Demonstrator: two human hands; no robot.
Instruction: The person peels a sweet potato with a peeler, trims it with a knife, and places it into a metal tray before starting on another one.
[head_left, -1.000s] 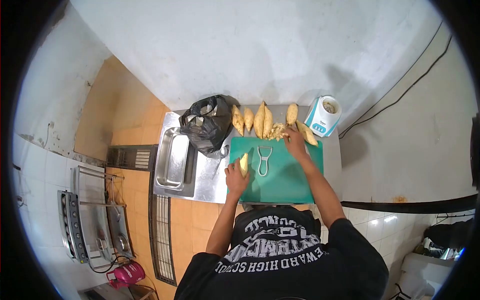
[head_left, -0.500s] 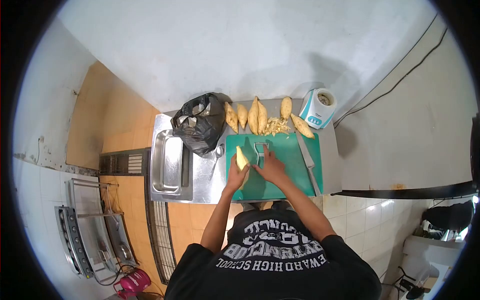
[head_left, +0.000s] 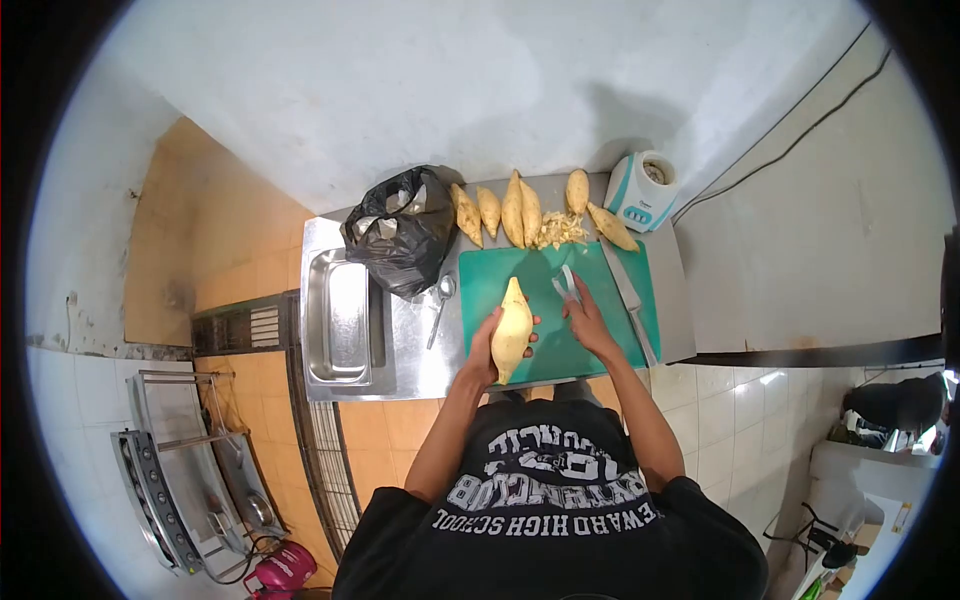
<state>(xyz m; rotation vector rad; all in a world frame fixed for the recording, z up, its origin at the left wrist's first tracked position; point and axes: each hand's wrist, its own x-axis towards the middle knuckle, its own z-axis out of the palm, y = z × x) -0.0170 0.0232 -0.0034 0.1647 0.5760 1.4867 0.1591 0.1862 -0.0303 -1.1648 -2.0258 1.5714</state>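
My left hand (head_left: 482, 352) is wrapped round a pale yellow sweet potato (head_left: 514, 328), its tapered end pointing away from me, over the green cutting board (head_left: 545, 370). Fingertips show along the sweet potato's right side. To the right, my right hand (head_left: 588, 322) grips a peeler (head_left: 567, 283) with a light-coloured frame, held apart from the sweet potato above the board. A large knife (head_left: 628, 295) lies along the board's right side. Beyond the far edge of the board is a small heap of peelings (head_left: 562, 231).
Unpeeled sweet potatoes (head_left: 512, 208) line the back of the steel table, near a black plastic bag (head_left: 400, 240). A spoon (head_left: 439, 310) lies left of the board, beside a metal tray (head_left: 338, 380). At the back right stands a white-and-blue blender base (head_left: 640, 195).
The sweet potato has turned to show its broad side and shifted right in my left hand. My right hand has moved right, away from it, with the peeler now tilted.
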